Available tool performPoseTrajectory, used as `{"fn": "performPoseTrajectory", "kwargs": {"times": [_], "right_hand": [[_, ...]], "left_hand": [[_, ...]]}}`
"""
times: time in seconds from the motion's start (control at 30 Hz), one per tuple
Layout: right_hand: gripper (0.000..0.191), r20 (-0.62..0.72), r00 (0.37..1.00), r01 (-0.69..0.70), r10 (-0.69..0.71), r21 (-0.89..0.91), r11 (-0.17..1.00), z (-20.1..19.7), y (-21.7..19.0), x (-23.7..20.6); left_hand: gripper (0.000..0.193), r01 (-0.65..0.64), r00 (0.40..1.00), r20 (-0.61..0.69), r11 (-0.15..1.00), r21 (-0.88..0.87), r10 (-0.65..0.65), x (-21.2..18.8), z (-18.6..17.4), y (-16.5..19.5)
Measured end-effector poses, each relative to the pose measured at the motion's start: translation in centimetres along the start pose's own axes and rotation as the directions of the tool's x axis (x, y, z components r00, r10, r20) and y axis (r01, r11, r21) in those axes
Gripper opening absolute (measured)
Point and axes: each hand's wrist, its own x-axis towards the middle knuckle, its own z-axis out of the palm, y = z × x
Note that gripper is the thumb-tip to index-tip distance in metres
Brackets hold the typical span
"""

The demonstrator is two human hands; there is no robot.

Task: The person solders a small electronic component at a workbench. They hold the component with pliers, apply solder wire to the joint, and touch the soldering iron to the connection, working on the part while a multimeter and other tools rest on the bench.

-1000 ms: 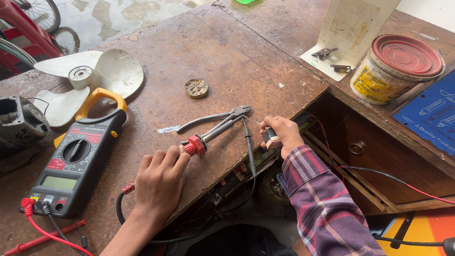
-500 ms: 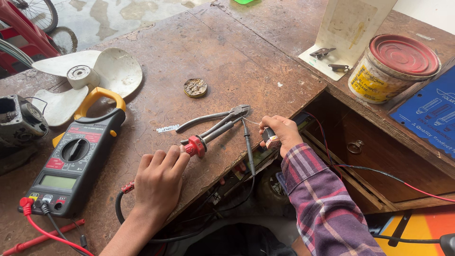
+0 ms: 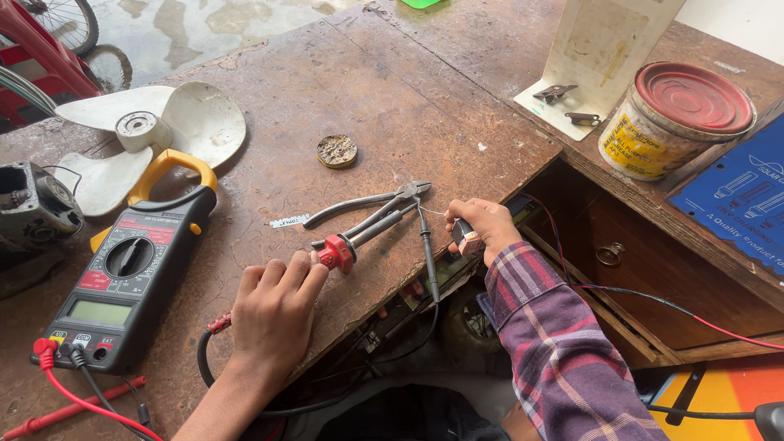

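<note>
Left hand: lying knuckles-up on the near edge of the counter, fingers curled down and closing on the red probe, whose dark shaft is pointing far and right.
Right hand: hanging just past the counter's right edge, fingers pinching a small grey-and-red component; a plaid sleeve is covering the forearm.
Black probe: lying between the two hands, its tip nearing the component, its lead dropping off the near edge.
Pliers: lying just beyond the probes, jaws pointing right, touching or nearly touching the red probe's shaft; which, I cannot tell.
Clamp meter: sitting near left, well apart from the hands, red lead running out of its near end.
Fan blade: lying far left.
Tin with red lid: standing far right, beyond the open drawer.
Risk, slipping: the component is being held in fingertips over open space; a nudge from a probe tip is likely dropping it below the counter.
Risk, bridging: the bare metal pliers are lying so close that a probe tip could be shorting against them, spoiling any reading.
Risk, snagging: the leads are trailing over the edge and could be dragging the meter or pulling a probe off its mark.
</note>
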Motion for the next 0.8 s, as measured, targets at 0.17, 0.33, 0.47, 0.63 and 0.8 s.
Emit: {"fn": "performPoseTrajectory", "kwargs": {"times": [0.17,0.33,0.47,0.63,0.8], "right_hand": [[0.017,0.003,1.000,0.002,-0.002,-0.005,1.000,0.03,0.01,0.16],[0.014,-0.026,1.000,-0.013,0.011,-0.050,0.999,0.14,-0.30,-0.12],[0.013,-0.031,0.999,-0.012,0.011,-0.037,0.999,0.37,-0.39,-0.34],[0.015,-0.024,1.000,-0.020,0.019,-0.048,0.999,0.32,-0.41,-0.10],[0.016,-0.004,1.000,-0.013,0.013,-0.039,0.999,0.20,-0.25,0.25]], "left_hand": [[0.022,-0.003,1.000,0.004,1.000,0.007,0.003,-0.09,-0.01,-0.03],[0.019,-0.010,1.000,-0.001,0.999,0.048,0.010,-0.15,0.18,0.06],[0.018,-0.010,1.000,-0.010,0.999,0.054,0.011,-0.22,0.29,0.07],[0.018,-0.011,1.000,-0.005,0.997,0.075,0.012,-0.28,0.40,0.19],[0.017,-0.013,1.000,-0.008,0.997,0.076,0.014,-0.26,0.52,0.15]]}}
